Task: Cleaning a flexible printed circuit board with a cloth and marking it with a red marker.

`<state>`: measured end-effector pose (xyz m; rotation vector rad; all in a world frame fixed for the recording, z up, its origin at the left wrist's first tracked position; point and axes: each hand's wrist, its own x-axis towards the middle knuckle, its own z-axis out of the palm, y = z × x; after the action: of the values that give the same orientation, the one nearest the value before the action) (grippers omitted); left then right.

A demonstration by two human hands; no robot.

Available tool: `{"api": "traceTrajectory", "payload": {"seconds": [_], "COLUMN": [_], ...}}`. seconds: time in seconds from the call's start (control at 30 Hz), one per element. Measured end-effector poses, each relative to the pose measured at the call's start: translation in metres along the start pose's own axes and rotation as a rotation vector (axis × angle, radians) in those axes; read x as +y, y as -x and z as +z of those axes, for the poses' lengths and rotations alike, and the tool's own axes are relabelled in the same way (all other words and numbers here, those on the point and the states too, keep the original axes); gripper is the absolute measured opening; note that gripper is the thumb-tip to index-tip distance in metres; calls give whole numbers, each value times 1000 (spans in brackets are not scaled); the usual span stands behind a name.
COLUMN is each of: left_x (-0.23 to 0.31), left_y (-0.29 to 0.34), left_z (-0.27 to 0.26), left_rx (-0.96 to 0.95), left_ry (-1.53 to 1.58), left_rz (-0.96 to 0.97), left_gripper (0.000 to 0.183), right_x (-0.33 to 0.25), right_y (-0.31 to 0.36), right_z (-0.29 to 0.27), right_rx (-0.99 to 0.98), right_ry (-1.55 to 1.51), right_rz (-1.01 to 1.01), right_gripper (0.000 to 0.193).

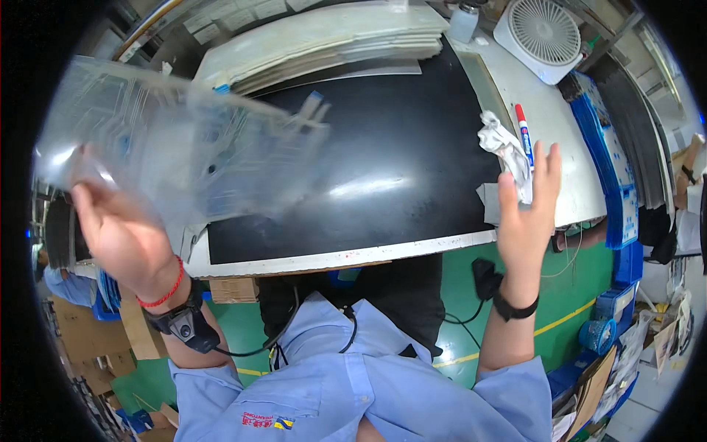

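My left hand (125, 232) grips the left end of a clear flexible circuit film (184, 140), thumb in front and fingers partly behind it. Pale printed traces run across the film, and a short tail sticks up near its right end. The film is blurred and held up over the left part of a black work mat (398, 140). On the right, my right hand (529, 221) is raised with fingers spread and nothing in it. Just beyond it lie a crumpled white cloth (504, 144) and a marker with a red cap (523, 125).
A stack of pale sheets (324, 48) spans the back of the table. At the back right stand a white fan (545, 33) and a small bottle (464, 22). Blue-edged stacked panels (615, 162) line the right side. Cardboard boxes (88, 331) are at the lower left.
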<state>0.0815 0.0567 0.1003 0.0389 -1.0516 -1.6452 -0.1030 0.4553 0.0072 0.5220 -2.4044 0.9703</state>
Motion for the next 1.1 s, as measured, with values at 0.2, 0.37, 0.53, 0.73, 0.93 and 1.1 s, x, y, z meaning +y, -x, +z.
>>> {"api": "traceTrajectory", "payload": {"seconds": [0.2, 0.37, 0.53, 0.73, 0.93, 1.1], "left_x": [-63, -90, -92, -96, -96, -94], "left_y": [32, 77, 78, 77, 78, 77], "left_z": [-54, -3, -31, -46, -47, -44], "left_rx": [-139, 281, 194, 221, 249, 297], "left_ry": [426, 34, 104, -27, -23, 57], "left_rz": [-375, -359, -503, -552, -547, -539], "left_gripper": [41, 39, 45, 45, 44, 47], "right_x": [-49, -67, -43, -35, -39, -39], "right_y": [58, 39, 14, 6, 8, 11], "right_z": [48, 53, 58, 68, 69, 71], "right_rx": [-544, -465, -461, -320, -288, -281], "right_ry": [-1268, -1317, -1307, -1306, -1216, -1188], "right_rz": [334, 603, 637, 671, 626, 612], "right_gripper": [86, 72, 59, 50, 50, 55]}}
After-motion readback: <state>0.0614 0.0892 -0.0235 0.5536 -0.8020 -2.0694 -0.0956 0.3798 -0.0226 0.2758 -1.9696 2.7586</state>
